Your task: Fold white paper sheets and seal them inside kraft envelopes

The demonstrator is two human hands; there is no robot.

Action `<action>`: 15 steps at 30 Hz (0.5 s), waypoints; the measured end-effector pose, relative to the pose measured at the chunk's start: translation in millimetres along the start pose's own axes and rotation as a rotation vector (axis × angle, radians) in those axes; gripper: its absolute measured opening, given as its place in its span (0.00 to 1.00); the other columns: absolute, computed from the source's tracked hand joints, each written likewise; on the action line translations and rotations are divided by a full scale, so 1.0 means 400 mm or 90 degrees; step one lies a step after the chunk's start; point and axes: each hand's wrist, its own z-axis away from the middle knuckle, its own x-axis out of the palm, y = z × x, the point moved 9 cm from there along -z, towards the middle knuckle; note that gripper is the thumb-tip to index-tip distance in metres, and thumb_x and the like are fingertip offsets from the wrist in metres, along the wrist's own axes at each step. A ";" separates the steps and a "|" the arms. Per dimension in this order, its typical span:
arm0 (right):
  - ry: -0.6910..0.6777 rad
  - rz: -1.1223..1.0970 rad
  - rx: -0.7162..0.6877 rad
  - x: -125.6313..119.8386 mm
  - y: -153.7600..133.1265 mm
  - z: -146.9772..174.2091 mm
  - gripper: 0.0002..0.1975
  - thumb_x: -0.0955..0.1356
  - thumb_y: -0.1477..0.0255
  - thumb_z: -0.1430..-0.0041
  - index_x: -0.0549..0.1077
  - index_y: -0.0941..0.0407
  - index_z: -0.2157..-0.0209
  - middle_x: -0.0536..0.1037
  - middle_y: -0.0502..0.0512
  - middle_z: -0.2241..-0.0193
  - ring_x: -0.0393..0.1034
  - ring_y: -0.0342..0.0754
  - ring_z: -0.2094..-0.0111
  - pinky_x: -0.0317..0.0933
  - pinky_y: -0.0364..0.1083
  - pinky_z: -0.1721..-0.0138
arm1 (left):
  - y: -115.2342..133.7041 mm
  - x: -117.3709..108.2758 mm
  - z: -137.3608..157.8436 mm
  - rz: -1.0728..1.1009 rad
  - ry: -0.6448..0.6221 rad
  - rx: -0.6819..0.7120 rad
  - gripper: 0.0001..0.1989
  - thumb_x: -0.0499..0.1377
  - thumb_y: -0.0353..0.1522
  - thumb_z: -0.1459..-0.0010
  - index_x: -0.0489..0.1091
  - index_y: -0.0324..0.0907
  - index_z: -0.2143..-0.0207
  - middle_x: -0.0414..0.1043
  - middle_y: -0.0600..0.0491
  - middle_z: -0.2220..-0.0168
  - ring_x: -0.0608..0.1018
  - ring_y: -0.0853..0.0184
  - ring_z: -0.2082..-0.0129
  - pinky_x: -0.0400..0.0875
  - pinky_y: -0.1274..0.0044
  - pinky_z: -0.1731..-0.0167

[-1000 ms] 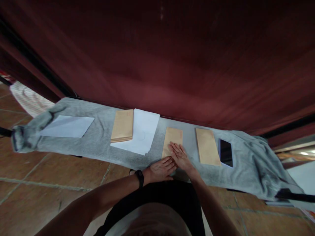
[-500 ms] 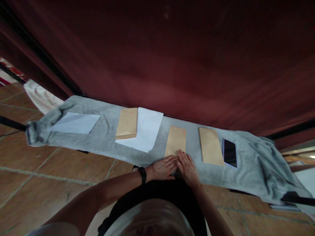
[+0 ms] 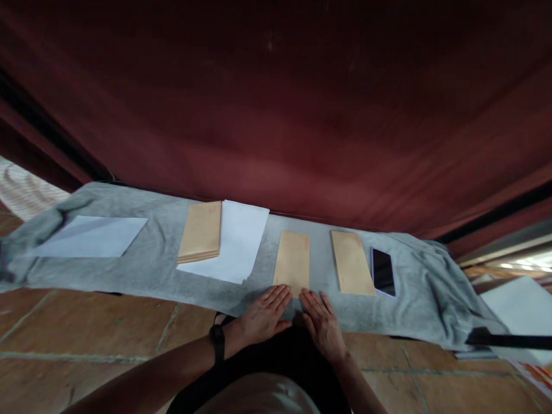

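A brown paper envelope [image 3: 292,259] with small red print lies flat in front of me on the grey cloth [image 3: 150,270]. On its near left corner rest the fingertips of my left hand [image 3: 268,313], stretched out flat, with a dark band at the wrist. My right hand [image 3: 323,324] lies flat at the near right corner, fingers extended. To the right is another brown envelope or thin stack [image 3: 352,263]. Left of my hands, a stack of brown envelopes [image 3: 200,232] sits partly on white paper sheets [image 3: 240,241].
A phone [image 3: 383,272] lies right of the right-hand envelopes. At the far left is a white sheet [image 3: 95,237]. A dark red curtain [image 3: 276,126] hangs behind the cloth-covered surface, and dark poles stand at both sides. Tiled floor [image 3: 99,328] shows below.
My hands have moved apart, from fingers nearly meeting at the envelope's near edge to one at each near corner. The view has shifted slightly to the right.
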 end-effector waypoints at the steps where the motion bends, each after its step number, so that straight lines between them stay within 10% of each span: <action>1: 0.004 -0.005 0.000 0.003 0.003 0.003 0.27 0.59 0.70 0.29 0.52 0.50 0.31 0.64 0.55 0.35 0.60 0.52 0.35 0.52 0.63 0.33 | -0.003 0.000 -0.004 -0.007 0.002 -0.009 0.32 0.49 0.46 0.32 0.56 0.35 0.34 0.60 0.38 0.34 0.62 0.56 0.33 0.55 0.64 0.34; 15: 0.120 -0.079 0.044 -0.014 0.025 0.002 0.21 0.58 0.74 0.30 0.67 0.50 0.39 0.75 0.55 0.44 0.69 0.51 0.41 0.60 0.64 0.37 | -0.109 0.084 -0.300 -0.006 0.043 -0.123 0.29 0.44 0.42 0.31 0.55 0.36 0.33 0.56 0.42 0.32 0.56 0.57 0.31 0.43 0.58 0.33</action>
